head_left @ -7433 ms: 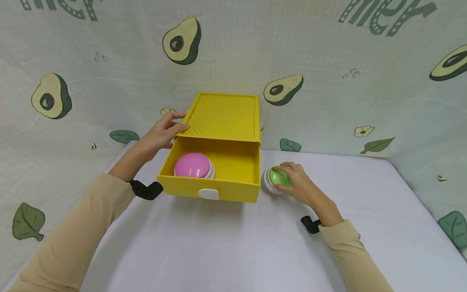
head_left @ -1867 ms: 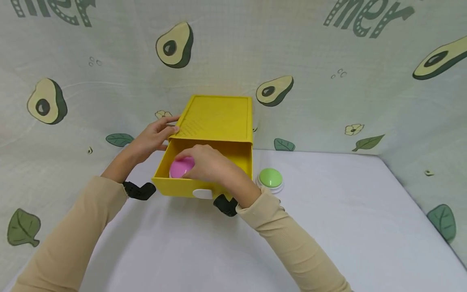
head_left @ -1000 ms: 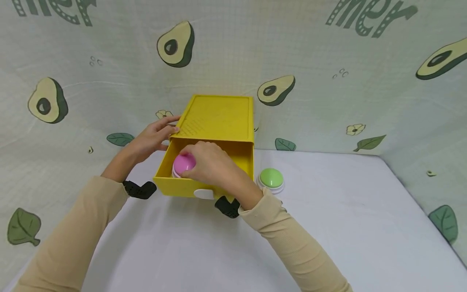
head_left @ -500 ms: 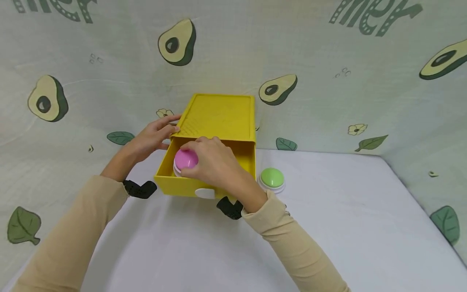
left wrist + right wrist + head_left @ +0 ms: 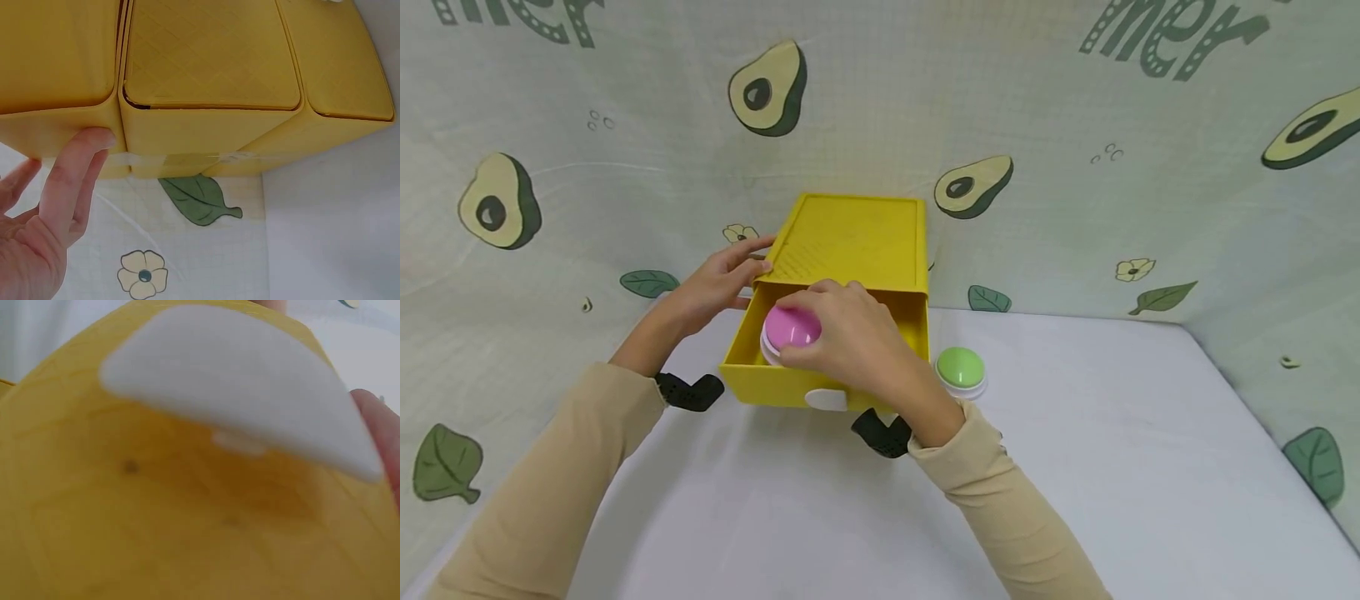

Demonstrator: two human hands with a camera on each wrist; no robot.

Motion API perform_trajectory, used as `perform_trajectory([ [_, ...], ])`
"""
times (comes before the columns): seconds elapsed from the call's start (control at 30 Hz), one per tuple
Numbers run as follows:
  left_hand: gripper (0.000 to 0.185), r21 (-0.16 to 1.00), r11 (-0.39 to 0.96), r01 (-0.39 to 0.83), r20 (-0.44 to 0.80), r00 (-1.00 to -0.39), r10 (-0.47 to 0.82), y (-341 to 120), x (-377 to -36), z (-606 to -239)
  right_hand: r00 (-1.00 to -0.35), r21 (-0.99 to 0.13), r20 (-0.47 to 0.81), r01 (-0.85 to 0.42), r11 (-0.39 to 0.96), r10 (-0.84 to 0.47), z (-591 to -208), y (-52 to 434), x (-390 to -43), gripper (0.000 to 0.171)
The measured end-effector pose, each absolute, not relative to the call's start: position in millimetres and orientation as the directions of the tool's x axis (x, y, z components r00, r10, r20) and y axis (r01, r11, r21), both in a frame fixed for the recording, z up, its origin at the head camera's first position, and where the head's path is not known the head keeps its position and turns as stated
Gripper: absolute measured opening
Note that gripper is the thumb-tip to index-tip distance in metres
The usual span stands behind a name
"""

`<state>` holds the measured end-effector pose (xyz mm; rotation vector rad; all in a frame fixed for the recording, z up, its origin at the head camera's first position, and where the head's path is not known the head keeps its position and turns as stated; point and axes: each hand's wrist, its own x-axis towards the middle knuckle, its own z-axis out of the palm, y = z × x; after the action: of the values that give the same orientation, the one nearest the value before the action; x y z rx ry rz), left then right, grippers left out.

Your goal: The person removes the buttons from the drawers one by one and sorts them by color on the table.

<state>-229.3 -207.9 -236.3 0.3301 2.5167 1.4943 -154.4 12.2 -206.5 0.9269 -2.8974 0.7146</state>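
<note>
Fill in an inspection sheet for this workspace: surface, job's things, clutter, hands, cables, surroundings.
Surface: white tabletop, shadowed in front of the box.
Job's things: yellow box with its drawer pulled open, white tab on the front; pink dome at the drawer's left, contact with its floor hidden; green dome on the tabletop, right of the box.
Clutter: nothing seen.
Hands: left hand touches the box's left side; right hand grips the pink dome.
Cables: nothing seen.
Surroundings: pale backdrop printed with avocados and leaves.
</note>
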Motion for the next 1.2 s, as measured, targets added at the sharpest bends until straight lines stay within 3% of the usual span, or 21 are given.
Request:
perform_trajectory([
  [0.33,0.059,0.877,0.472,0.089,-0.054,-0.958,0.281,-209,-231,-237,-0.813,-0.482,0.223,-0.571,0.664,-0.538,-195,31,-145,0.046],
  [1.2,0.060,0.877,0.473,0.082,-0.062,-0.958,0.281,-207,-229,-236,-0.844,-0.485,0.285,-0.536,0.692,-0.454,-188,79,-135,0.041],
])
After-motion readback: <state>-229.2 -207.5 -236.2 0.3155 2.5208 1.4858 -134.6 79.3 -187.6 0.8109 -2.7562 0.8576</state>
